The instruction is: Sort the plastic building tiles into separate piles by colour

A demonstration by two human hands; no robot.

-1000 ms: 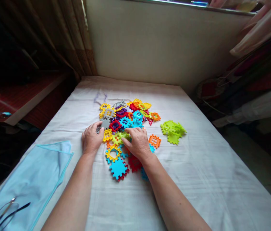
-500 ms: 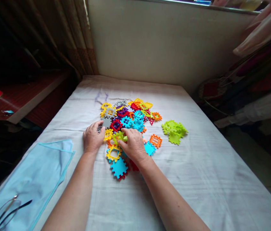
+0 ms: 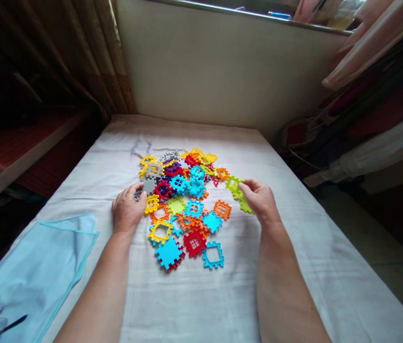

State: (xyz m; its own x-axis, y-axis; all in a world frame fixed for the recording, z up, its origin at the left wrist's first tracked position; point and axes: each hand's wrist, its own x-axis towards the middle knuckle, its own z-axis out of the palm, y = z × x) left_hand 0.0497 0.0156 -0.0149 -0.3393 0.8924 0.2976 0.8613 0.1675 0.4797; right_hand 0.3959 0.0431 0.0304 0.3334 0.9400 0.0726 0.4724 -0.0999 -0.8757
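Note:
Many flat notched plastic pieces lie in a mixed heap on the cloth, among them a light blue square [image 3: 170, 253], a red window piece [image 3: 195, 242] and a yellow frame [image 3: 160, 231]. My left hand [image 3: 127, 208] rests at the heap's left edge, fingers bent against a grey piece [image 3: 149, 186]. To the right of the heap, my right hand [image 3: 260, 197] is over the small green pile [image 3: 233, 185], thumb and fingers pinched on a green piece. The hand hides part of that pile. A single green square [image 3: 176, 206] lies within the mixed heap.
A light blue cloth [image 3: 26, 267] with eyeglasses [image 3: 3, 324] on it lies at the left. The bed-like surface [image 3: 294, 286] ends at a pale wall behind. Clothes hang at the right, and a reddish-brown desk [image 3: 26, 138] stands at the left.
My right hand has moved from the middle of the heap to the green pile on the right, uncovering pieces there. The left hand stays by the grey piece. The view has shifted a little.

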